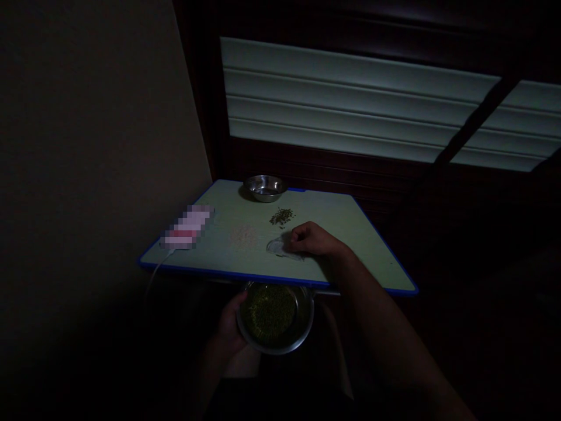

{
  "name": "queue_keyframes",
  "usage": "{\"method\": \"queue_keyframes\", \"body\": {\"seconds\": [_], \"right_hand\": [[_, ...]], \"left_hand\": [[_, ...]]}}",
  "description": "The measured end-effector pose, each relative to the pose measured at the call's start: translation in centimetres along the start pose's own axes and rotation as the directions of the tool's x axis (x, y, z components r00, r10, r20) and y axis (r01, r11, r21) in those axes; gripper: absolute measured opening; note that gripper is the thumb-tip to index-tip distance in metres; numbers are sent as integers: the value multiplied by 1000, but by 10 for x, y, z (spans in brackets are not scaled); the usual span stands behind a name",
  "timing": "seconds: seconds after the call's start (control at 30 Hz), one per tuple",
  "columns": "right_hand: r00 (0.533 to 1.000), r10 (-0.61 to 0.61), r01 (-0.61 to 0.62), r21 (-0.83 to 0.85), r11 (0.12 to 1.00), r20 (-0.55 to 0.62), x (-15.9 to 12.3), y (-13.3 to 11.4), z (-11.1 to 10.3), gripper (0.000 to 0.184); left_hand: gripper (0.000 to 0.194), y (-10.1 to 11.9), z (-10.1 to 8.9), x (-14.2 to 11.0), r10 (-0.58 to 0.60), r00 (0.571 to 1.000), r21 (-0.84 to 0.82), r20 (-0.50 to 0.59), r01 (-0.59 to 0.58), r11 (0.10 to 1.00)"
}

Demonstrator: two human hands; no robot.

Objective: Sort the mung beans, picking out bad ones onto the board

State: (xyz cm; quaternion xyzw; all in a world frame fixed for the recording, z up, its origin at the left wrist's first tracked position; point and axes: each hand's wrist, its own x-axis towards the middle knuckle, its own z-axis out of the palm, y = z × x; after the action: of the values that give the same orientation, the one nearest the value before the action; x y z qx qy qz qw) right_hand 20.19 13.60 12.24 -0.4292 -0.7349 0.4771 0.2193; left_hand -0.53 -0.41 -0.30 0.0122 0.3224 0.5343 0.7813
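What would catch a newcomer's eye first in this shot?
Probably the pale, blue-edged board glowing in a dark room, with the right hand over it. Next, the metal bowl of green grains below its near edge, held by the left hand.

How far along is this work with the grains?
A dark pile and pale pile look done on the board. The left hand holds a bowl; the right hand is at a grey patch. The bowl's green grains seem left.

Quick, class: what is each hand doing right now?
Left hand: holding the metal bowl at its rim.
Right hand: closed, fingers curled; whether it holds anything cannot be told.
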Motion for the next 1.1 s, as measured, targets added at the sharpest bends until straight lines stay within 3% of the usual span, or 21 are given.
{"method": "queue_keyframes", "body": {"seconds": [0.6, 1.1], "right_hand": [[955, 44, -29, -56, 998, 294, -11, -18, 13, 21], [939, -16, 14, 9, 1000, 342, -12, -12, 14, 22]], "left_hand": [[22, -1, -2, 0, 8, 1000, -8, 22, -8, 1000], [21, -1, -7, 2, 4, 999, -38, 51, -2, 999]]}}
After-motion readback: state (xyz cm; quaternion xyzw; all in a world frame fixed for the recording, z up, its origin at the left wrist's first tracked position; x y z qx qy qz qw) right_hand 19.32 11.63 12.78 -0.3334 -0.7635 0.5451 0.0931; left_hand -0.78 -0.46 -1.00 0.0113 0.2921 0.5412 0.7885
